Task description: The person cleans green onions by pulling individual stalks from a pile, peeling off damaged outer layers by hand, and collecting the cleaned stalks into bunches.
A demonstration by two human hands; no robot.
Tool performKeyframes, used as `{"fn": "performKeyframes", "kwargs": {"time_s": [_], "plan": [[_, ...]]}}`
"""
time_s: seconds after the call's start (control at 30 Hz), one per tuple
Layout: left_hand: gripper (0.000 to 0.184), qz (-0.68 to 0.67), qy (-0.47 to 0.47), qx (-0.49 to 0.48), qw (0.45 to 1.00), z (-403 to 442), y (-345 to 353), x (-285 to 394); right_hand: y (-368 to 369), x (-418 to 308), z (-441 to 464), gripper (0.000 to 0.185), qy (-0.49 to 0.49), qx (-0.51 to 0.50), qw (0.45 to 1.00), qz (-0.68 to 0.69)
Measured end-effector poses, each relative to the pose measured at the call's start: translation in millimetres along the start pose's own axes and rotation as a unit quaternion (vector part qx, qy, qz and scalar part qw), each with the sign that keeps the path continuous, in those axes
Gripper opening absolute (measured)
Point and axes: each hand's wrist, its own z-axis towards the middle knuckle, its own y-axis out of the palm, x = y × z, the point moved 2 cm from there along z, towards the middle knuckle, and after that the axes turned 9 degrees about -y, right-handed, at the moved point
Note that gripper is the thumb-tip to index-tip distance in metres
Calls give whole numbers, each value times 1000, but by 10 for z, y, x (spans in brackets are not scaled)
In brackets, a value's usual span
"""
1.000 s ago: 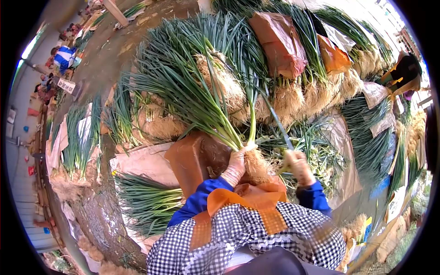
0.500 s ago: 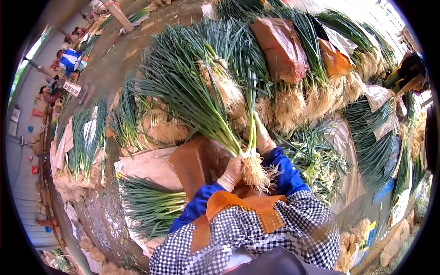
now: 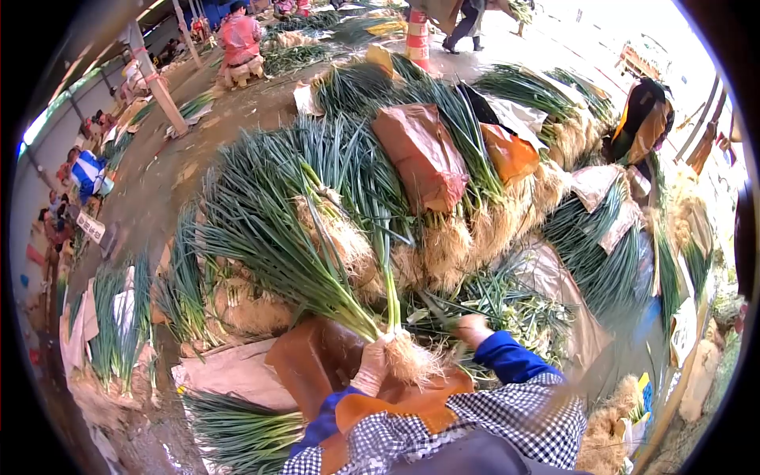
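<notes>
My left hand [image 3: 374,366] is closed round the base of a bunch of green onions [image 3: 336,289], just above its pale, stringy roots [image 3: 412,359]. The long green leaves fan up and left. My right hand [image 3: 473,329] is a short way right of the roots, its fingers wrapped round a knife. The blade [image 3: 434,307] points up and left and is partly blurred over loose leaf trimmings [image 3: 507,313]. An orange-brown sheet [image 3: 317,356] lies under and beside my left hand.
More onion bundles [image 3: 237,431] lie at the lower left. Rooted bundles [image 3: 447,237] stand in a row ahead, partly under a brown paper wrap [image 3: 419,154]. A person in pink [image 3: 239,43] sits at the back; a dark-clothed person [image 3: 643,119] is at the right.
The view has tilted up, showing more of the hall. My right hand has left the onion stalks and moved right, with the knife now visible in it. My left hand still grips the bunch.
</notes>
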Motion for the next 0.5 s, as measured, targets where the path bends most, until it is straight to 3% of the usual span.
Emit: {"fn": "performKeyframes", "kwargs": {"time_s": [0.03,0.07,0.1,0.13,0.17,0.2,0.23,0.27,0.3,0.33,0.37,0.4,0.5], "plan": [[23,-124,-55,-25,990,-47,7,-40,-225,122,-232,39,95,7,995,13],[23,-127,-51,-26,990,-22,44,-18,-542,-40,-493,41,38,15,999,-2],[20,-133,-62,-20,989,17,98,10,-564,-83,-393,45,-41,176,983,44],[19,-136,-77,-14,988,2,133,29,-523,-166,-328,48,-119,329,932,92],[19,-135,-72,-17,988,-11,149,49,-633,-442,-376,45,-180,324,870,325],[20,76,59,20,995,-31,145,110,-772,-740,-393,41,-235,300,754,535],[20,282,186,59,939,-72,153,184,-714,-873,-220,37,-271,240,730,579],[19,191,71,51,978,-45,79,120,-702,-1031,-143,33,-304,180,700,620],[19,91,-41,64,993,-26,4,52,-625,-1141,-113,29,-240,157,647,707],[19,-81,-148,54,984,32,1,43,-618,-1253,-176,25,-173,131,582,784],[19,-253,-244,81,933,78,3,44,-565,-1253,-110,29,-187,149,580,778],[19,-247,-246,77,934,133,27,75,-393,-1212,114,30,-200,201,609,741],[19,-261,-234,50,935,148,119,206,-494,-1226,-75,27,-190,186,475,839]]}}
